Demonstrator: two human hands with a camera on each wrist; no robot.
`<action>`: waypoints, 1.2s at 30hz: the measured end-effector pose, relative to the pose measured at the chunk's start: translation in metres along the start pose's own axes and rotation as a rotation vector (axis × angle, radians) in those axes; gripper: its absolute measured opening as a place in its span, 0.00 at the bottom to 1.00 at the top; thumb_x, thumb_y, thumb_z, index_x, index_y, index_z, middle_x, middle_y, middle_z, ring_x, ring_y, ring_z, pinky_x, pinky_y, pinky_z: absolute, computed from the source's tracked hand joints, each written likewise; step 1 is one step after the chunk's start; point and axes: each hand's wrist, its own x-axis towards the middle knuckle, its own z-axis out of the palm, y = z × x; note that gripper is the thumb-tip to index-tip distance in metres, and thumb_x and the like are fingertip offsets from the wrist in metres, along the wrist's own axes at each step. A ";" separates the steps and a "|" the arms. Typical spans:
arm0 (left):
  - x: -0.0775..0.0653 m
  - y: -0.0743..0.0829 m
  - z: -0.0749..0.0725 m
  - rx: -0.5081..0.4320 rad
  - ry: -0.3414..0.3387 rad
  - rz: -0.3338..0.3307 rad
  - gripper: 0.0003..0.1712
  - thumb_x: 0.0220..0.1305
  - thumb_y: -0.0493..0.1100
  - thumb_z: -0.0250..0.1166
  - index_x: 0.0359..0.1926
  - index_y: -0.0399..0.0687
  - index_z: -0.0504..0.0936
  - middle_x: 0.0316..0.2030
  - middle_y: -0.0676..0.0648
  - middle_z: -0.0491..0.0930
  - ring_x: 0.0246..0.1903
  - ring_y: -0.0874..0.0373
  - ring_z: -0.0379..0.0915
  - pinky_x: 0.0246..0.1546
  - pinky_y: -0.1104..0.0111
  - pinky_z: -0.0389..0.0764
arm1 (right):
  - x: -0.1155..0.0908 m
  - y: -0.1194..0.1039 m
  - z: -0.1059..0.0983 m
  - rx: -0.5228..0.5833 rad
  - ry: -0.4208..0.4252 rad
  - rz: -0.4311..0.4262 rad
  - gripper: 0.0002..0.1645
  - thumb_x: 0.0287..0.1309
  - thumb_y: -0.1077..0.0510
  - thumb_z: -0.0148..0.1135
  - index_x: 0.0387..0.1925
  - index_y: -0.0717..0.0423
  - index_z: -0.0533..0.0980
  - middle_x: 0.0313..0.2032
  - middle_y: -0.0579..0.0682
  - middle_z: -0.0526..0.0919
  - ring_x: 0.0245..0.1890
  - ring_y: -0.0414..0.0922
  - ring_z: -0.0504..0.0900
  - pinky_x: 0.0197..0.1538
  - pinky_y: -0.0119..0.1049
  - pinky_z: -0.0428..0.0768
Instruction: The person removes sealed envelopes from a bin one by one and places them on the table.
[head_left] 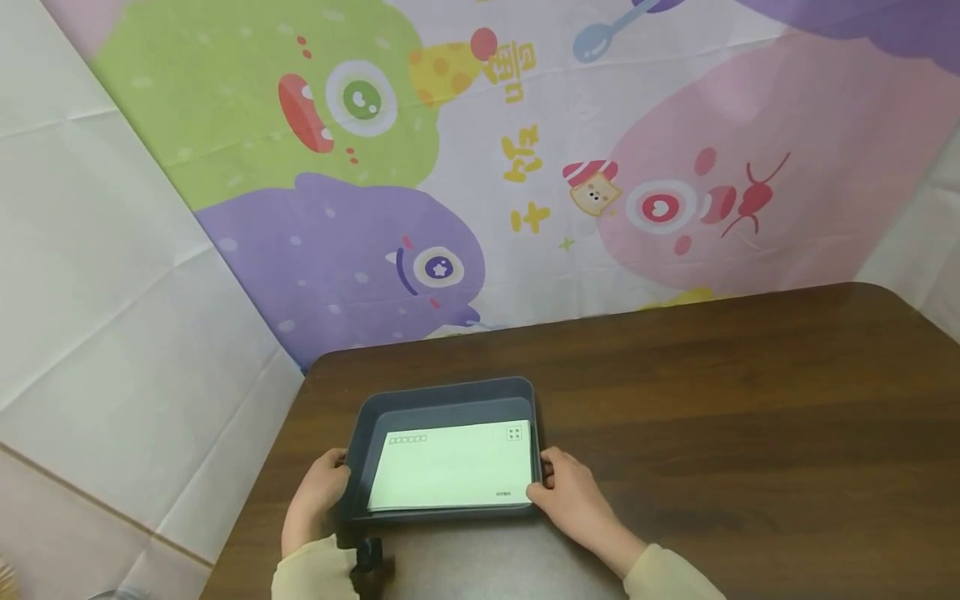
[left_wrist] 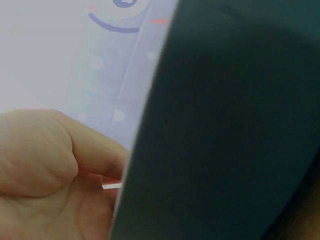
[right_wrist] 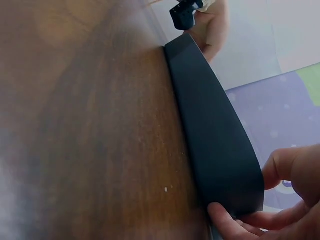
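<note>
A dark grey rectangular tray (head_left: 450, 400) is on the left part of the brown table, held at both ends. Inside it lies a white envelope (head_left: 453, 467), with postcode boxes at its top left and a stamp square at top right; its edge looks layered. My left hand (head_left: 318, 492) grips the left wall of the tray, its fingertips partly hidden behind the wall in the left wrist view. At the right wall, my right hand (head_left: 573, 496) holds on near the front corner. In the right wrist view, fingers (right_wrist: 227, 222) reach round the lower edge of that corner.
The wooden table (head_left: 750, 417) stretches off to the right. A cloth printed with cartoon monsters (head_left: 525, 167) hangs behind it, and pale sheeting (head_left: 97, 250) hangs at the left. A small black device (head_left: 369, 554) sits at my left wrist.
</note>
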 end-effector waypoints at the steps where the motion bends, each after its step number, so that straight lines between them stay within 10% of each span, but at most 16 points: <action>1: 0.000 0.000 0.000 0.013 -0.005 0.007 0.26 0.56 0.32 0.39 0.55 0.23 0.63 0.49 0.27 0.69 0.45 0.40 0.68 0.44 0.53 0.71 | -0.001 0.000 0.000 -0.002 0.000 0.002 0.25 0.41 0.61 0.59 0.45 0.68 0.71 0.36 0.53 0.77 0.34 0.43 0.79 0.35 0.37 0.77; 27: -0.012 -0.001 0.002 -0.073 -0.199 0.087 0.26 0.50 0.28 0.50 0.54 0.30 0.67 0.44 0.38 0.73 0.41 0.49 0.71 0.37 0.61 0.76 | -0.013 0.006 -0.019 -0.119 0.005 0.010 0.35 0.44 0.61 0.57 0.58 0.66 0.63 0.49 0.60 0.75 0.42 0.48 0.76 0.41 0.45 0.75; 36: -0.009 0.006 0.009 0.002 -0.203 0.119 0.25 0.52 0.30 0.53 0.54 0.29 0.67 0.46 0.39 0.73 0.43 0.49 0.69 0.40 0.58 0.74 | -0.013 0.003 -0.037 -0.135 -0.124 0.040 0.55 0.41 0.64 0.58 0.67 0.69 0.38 0.56 0.77 0.63 0.34 0.52 0.74 0.26 0.40 0.69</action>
